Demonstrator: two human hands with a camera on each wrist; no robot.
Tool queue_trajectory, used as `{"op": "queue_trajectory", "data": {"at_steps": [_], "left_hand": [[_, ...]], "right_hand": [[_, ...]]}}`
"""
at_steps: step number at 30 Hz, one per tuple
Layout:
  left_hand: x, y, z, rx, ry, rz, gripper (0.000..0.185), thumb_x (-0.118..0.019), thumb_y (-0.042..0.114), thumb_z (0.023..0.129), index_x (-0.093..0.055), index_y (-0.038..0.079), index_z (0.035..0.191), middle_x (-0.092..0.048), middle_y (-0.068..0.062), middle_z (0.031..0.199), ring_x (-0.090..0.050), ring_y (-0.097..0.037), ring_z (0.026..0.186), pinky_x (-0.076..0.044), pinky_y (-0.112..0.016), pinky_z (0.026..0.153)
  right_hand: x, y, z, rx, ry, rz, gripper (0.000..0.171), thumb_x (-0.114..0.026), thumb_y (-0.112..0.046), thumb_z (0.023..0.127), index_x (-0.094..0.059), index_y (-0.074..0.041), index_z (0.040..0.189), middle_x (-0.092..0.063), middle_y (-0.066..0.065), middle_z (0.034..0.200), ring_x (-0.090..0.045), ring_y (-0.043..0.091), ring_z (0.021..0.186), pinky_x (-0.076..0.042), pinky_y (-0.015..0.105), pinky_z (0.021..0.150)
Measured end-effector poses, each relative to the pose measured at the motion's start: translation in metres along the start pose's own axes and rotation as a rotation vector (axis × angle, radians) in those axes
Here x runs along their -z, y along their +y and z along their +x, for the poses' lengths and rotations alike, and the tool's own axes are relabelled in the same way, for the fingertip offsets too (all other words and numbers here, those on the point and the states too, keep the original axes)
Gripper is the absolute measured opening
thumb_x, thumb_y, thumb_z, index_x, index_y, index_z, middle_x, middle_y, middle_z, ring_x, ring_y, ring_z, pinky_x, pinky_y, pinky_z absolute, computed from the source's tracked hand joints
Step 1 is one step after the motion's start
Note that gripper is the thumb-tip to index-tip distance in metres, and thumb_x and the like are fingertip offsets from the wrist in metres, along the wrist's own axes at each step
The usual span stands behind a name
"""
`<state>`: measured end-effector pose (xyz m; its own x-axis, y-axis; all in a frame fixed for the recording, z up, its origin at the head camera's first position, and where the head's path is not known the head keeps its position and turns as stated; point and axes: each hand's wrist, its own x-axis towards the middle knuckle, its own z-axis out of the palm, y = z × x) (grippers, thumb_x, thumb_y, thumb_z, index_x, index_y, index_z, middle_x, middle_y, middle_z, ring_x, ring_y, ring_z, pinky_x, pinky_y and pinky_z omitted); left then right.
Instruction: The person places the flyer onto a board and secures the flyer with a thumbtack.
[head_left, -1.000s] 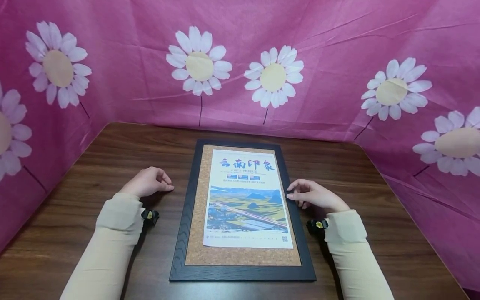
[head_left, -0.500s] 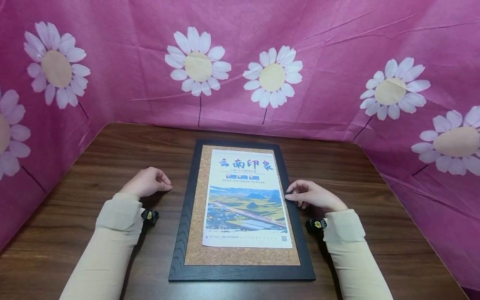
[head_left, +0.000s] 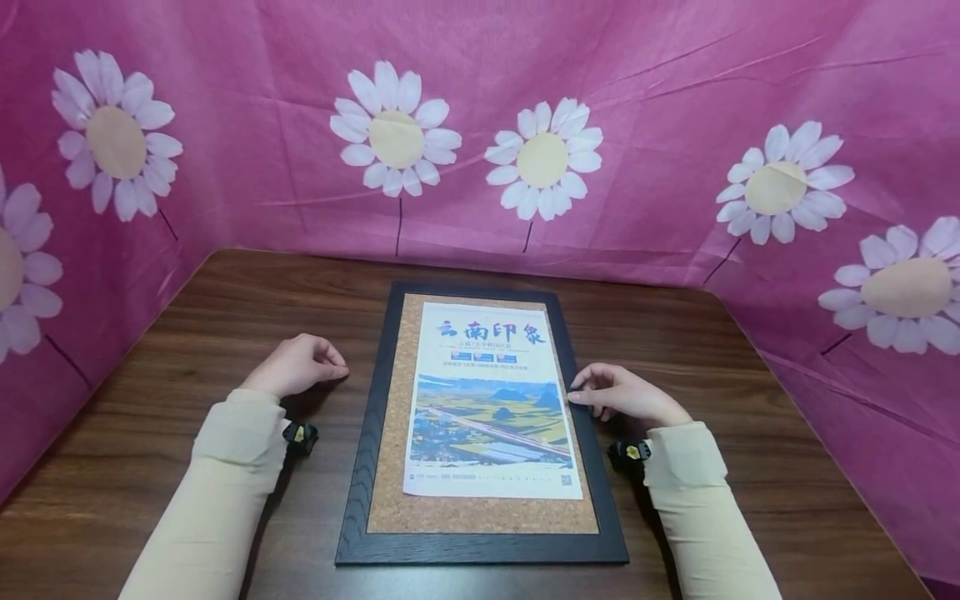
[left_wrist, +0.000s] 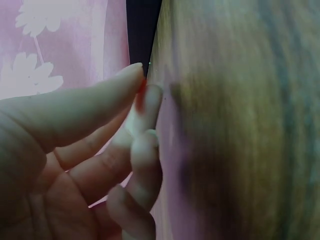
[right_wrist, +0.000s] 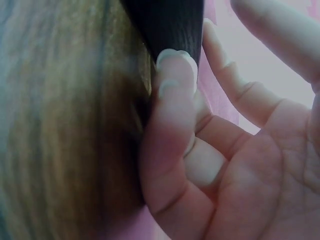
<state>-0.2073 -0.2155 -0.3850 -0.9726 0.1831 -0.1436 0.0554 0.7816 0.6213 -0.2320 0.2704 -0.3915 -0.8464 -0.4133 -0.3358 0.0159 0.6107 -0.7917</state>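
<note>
A cork board [head_left: 480, 515] with a black wooden frame [head_left: 364, 467] lies flat on the table, a printed poster [head_left: 491, 417] on its cork. To the left of it, my left hand [head_left: 296, 367] stays low over the tabletop. In the left wrist view its thumb and index finger pinch a small red thing [left_wrist: 142, 89], mostly hidden by the fingertips; its kind does not show. My right hand [head_left: 630, 393] is at the frame's right side, fingertips [right_wrist: 175, 67] against the black edge, in the right wrist view. Its fingers are loosely bent, with the thumb spread away.
The brown wooden table [head_left: 247, 292] reaches back to a pink cloth [head_left: 285, 125] printed with white daisies, which hangs behind and along both sides. A black wrist camera [head_left: 300, 435] sits under the left sleeve, another black camera [head_left: 628, 454] under the right.
The head view has shifted slightly, so the scene sits a little lower. Both hands keep their places beside the board; the board and poster look unmoved.
</note>
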Motion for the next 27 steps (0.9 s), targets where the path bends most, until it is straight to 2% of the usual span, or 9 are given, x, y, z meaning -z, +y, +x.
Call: {"op": "queue_trajectory", "data": {"at_steps": [5, 10, 17, 22, 27], "left_hand": [[-0.004, 0.003, 0.001, 0.001, 0.038, -0.028, 0.017, -0.068, 0.020, 0.092, -0.072, 0.004, 0.093, -0.071, -0.005, 0.085, -0.058, -0.016, 0.079, -0.045, -0.029, 0.073], [-0.009, 0.012, 0.001, 0.002, 0.048, -0.069, 0.019, -0.067, 0.021, 0.094, -0.071, 0.004, 0.098, -0.071, -0.008, 0.091, -0.061, -0.019, 0.082, -0.049, -0.034, 0.075], [-0.006, 0.026, -0.005, 0.024, 0.087, -0.117, 0.019, -0.067, 0.024, 0.095, -0.071, 0.006, 0.103, -0.071, -0.011, 0.099, -0.062, -0.022, 0.088, -0.051, -0.037, 0.077], [-0.009, 0.036, -0.005, -0.014, 0.096, -0.142, 0.020, -0.068, 0.024, 0.094, -0.072, 0.007, 0.102, -0.072, -0.010, 0.098, -0.063, -0.021, 0.088, -0.051, -0.035, 0.077], [-0.011, 0.046, -0.001, -0.063, 0.113, -0.162, 0.019, -0.068, 0.023, 0.094, -0.072, 0.007, 0.102, -0.072, -0.010, 0.097, -0.064, -0.021, 0.088, -0.052, -0.039, 0.081]], "right_hand": [[-0.001, -0.003, -0.001, 0.001, 0.006, -0.003, 0.033, -0.070, -0.024, 0.092, -0.058, 0.002, 0.111, -0.056, 0.004, 0.083, -0.055, 0.020, 0.072, -0.052, 0.034, 0.065], [-0.003, -0.005, -0.003, 0.003, 0.006, -0.004, 0.034, -0.069, -0.024, 0.093, -0.059, 0.002, 0.112, -0.056, 0.004, 0.084, -0.055, 0.020, 0.073, -0.052, 0.034, 0.065], [-0.004, -0.004, -0.003, 0.002, 0.016, -0.005, 0.034, -0.070, -0.026, 0.092, -0.060, 0.001, 0.111, -0.057, 0.004, 0.086, -0.055, 0.021, 0.074, -0.052, 0.034, 0.065], [-0.004, -0.001, -0.002, -0.008, 0.024, -0.004, 0.035, -0.071, -0.028, 0.092, -0.060, -0.001, 0.110, -0.057, 0.004, 0.085, -0.056, 0.020, 0.073, -0.052, 0.034, 0.065], [-0.005, 0.000, -0.003, 0.003, 0.022, 0.006, 0.033, -0.070, -0.027, 0.092, -0.059, 0.000, 0.109, -0.058, 0.004, 0.084, -0.056, 0.019, 0.071, -0.053, 0.035, 0.065]]}}
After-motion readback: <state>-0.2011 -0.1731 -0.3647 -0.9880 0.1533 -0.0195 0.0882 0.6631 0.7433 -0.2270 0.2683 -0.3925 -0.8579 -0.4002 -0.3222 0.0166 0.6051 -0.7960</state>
